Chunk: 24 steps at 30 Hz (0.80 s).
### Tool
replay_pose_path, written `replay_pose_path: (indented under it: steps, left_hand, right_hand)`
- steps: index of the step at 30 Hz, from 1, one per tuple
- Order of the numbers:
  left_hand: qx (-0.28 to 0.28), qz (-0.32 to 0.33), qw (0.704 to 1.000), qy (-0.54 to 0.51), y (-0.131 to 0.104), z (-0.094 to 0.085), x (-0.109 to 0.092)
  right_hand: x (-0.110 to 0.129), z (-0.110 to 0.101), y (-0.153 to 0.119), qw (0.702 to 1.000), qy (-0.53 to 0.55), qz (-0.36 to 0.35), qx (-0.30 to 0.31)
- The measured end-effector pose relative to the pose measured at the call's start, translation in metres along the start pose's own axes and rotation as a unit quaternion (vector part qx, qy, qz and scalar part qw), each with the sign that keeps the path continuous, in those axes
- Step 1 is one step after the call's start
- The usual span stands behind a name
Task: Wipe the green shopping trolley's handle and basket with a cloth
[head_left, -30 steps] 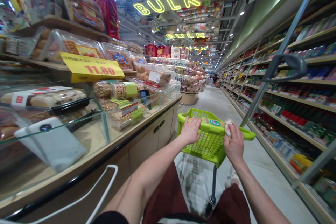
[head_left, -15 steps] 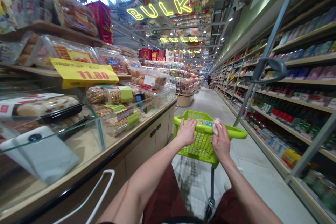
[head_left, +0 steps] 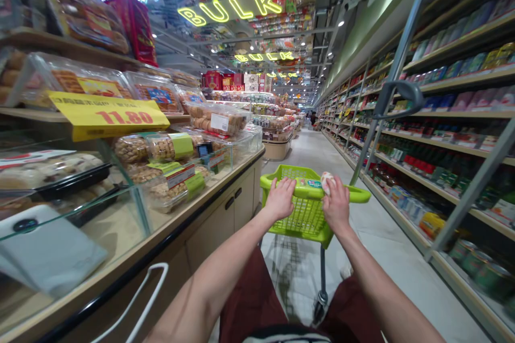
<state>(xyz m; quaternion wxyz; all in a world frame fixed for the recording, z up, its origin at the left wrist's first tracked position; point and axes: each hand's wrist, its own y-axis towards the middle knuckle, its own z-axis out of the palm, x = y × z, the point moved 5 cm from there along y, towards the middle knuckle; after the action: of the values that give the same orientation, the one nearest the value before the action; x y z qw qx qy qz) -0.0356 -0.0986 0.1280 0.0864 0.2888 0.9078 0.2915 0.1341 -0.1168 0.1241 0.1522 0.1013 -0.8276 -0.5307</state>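
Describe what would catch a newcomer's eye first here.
The bright green cart stands out first, low in the centre, with the left hand and right hand on its handle. Next comes the yellow price sign reading 11.80, among packaged baked goods at the picture's left. Overhead, a neon sign glows "BULK" in yellow.

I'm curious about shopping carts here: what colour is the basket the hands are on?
Bright lime green; the basket shows best in the head view.
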Motion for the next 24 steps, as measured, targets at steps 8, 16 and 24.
replay_pose_path:
  steps: [8, 16, 24]
  left_hand:
    - [0.005, 0.005, 1.000, 0.013, 0.000, -0.002, 0.000]
    - [0.013, -0.003, 0.999, 0.029, -0.001, -0.001, -0.003]
    - [0.007, -0.019, 1.000, -0.005, -0.007, -0.007, 0.006]
  right_hand:
    - [0.058, 0.015, -0.007, 0.993, 0.048, -0.093, 0.058]
    - [0.009, -0.002, -0.005, 1.000, 0.011, 0.008, -0.008]
    - [0.067, 0.017, -0.012, 0.990, 0.084, -0.104, 0.048]
